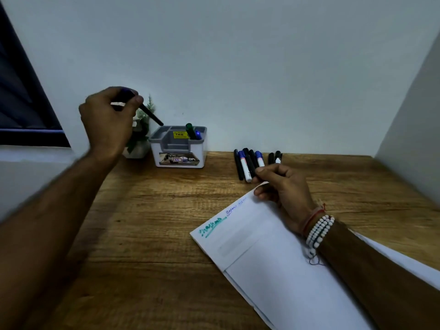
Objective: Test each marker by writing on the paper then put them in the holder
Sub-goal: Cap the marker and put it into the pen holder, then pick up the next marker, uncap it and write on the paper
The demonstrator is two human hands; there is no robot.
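Observation:
My left hand grips a dark marker above and left of the grey-and-white holder, its tip slanting down toward the holder's left rim. A green marker and a blue one stand in the holder's right compartment. Several markers lie in a row on the wooden desk at the back. My right hand reaches over the white paper and pinches one marker at the row's near end. The paper carries green and blue scribbles along its top edge.
A small potted plant stands left of the holder, behind my left hand. White walls close the desk at the back and right. A dark window frame is at the far left.

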